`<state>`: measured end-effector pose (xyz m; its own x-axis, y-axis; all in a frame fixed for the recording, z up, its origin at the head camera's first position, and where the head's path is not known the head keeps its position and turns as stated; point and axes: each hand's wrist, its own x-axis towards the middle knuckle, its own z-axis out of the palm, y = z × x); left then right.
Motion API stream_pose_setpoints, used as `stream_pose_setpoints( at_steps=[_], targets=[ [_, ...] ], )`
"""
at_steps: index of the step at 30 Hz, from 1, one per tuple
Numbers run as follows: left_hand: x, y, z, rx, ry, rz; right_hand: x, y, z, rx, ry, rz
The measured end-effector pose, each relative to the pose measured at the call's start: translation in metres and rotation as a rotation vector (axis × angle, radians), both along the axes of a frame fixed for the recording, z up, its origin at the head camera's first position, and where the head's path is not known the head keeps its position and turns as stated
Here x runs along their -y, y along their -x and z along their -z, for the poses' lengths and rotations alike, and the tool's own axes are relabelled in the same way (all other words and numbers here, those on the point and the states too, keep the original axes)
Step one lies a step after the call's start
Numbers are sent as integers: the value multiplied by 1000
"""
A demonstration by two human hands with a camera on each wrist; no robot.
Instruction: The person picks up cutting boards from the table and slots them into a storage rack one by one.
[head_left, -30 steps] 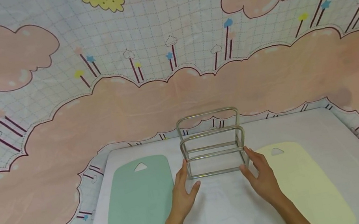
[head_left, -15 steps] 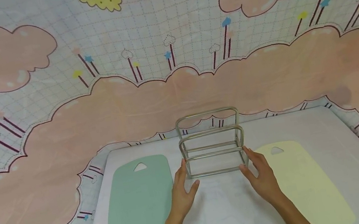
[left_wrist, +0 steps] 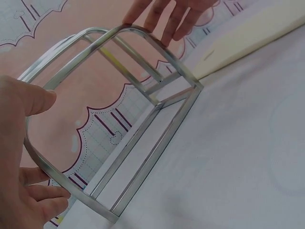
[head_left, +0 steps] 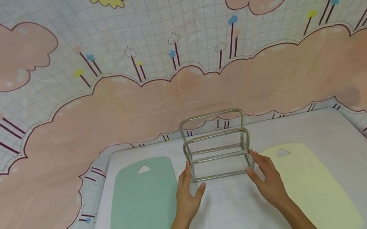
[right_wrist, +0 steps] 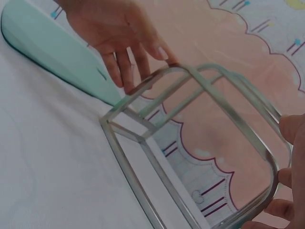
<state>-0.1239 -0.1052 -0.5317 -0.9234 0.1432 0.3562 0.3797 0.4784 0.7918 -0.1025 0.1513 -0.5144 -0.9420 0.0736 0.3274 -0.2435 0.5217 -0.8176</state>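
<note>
A silver metal wire rack (head_left: 218,157) stands upright on the white tabletop, its rounded loops rising at the back. My left hand (head_left: 186,202) rests its fingertips against the rack's left side, thumb spread apart in front. On the other side, my right hand (head_left: 270,183) touches the right side in a mirrored way, fingers fairly straight. Seen from the left wrist, fingers of the left hand (left_wrist: 14,148) lie along the outside of the frame. The right wrist view shows the right hand (right_wrist: 295,157) partly cut off at the edge, its fingertips at the frame.
A green cutting board (head_left: 142,216) lies flat left of the rack. A pale yellow cutting board (head_left: 314,185) lies flat to the right, partly behind the right forearm. Behind the white table (head_left: 355,166) hangs a cloud-patterned cloth (head_left: 167,105).
Both hands and the rack keep their places. The head view has shifted only slightly.
</note>
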Motion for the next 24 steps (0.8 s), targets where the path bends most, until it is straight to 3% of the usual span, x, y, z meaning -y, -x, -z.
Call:
stream_pose_setpoints(
  at_steps=[7,24],
  targets=[
    [-1,-3,-1,30,10,-20,0,-1,2,-1,25,-8],
    [1,-6,-3,5,5,-36,3,-5,8,-25,37,-6]
  ],
)
